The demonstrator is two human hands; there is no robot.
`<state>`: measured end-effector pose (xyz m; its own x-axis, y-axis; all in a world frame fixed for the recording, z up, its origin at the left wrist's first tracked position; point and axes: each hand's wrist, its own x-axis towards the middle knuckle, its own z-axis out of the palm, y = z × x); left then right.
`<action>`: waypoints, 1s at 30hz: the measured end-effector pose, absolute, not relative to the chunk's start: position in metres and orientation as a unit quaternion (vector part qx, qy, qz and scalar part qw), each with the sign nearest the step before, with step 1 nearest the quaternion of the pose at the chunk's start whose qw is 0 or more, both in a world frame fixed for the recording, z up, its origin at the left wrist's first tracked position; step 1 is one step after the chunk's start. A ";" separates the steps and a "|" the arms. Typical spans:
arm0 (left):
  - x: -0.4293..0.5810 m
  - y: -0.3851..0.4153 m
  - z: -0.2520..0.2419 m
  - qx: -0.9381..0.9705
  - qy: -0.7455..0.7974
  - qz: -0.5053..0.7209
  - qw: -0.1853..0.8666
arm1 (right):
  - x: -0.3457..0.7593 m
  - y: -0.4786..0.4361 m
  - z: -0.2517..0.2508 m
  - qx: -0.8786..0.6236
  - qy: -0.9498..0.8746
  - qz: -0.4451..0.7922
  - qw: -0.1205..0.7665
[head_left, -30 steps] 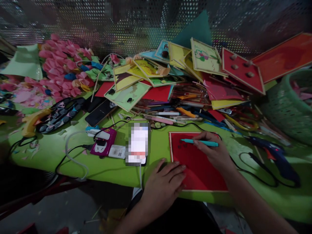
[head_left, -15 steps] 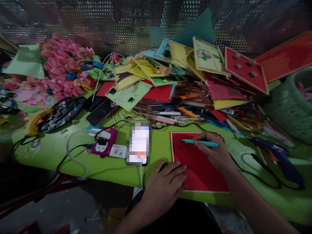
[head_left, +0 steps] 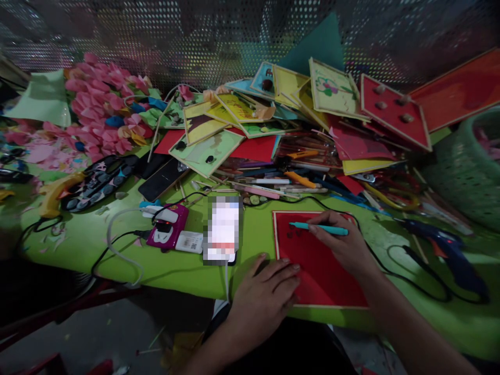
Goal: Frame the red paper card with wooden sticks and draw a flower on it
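Note:
A red card (head_left: 326,276) with a thin pale border lies flat on the green table before me. My right hand (head_left: 344,245) grips a turquoise felt-tip pen (head_left: 330,229), its tip at the card's upper left beside a few small dark marks (head_left: 294,233). Fingers outstretched, my left hand (head_left: 267,289) rests flat across the card's left edge and the table. Left of the card, a phone with a lit, blurred screen (head_left: 223,229) has a white cable running from its lower end.
A magenta power socket (head_left: 167,229) with plugs sits left of the phone. To the right lies a blue glue gun (head_left: 449,255) with its cord. Framed cards (head_left: 211,151), pens and sticks pile up behind. Pink paper petals (head_left: 97,104) heap at the back left, a green basket (head_left: 461,172) stands right.
The pen and my right hand have shifted very slightly to the left over the red card. My left hand stays where it was.

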<state>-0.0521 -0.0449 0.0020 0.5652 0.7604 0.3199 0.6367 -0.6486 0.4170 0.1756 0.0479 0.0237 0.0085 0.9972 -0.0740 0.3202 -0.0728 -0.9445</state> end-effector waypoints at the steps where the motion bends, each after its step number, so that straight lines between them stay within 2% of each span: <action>1: -0.052 -0.045 0.002 0.874 0.399 0.245 0.128 | 0.175 0.048 0.024 -0.592 -0.556 0.432 0.392; 15: -0.052 -0.044 0.003 0.872 0.402 0.246 0.134 | 0.175 0.048 0.028 -0.587 -0.562 0.431 0.392; 30: -0.052 -0.044 0.003 0.873 0.398 0.245 0.136 | 0.192 0.048 0.019 -0.589 -0.498 0.429 0.469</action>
<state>-0.0517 -0.0444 0.0028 0.5630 0.7623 0.3194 0.6285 -0.6458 0.4335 0.1924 0.0478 0.0187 0.1347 0.9901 -0.0389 0.1844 -0.0636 -0.9808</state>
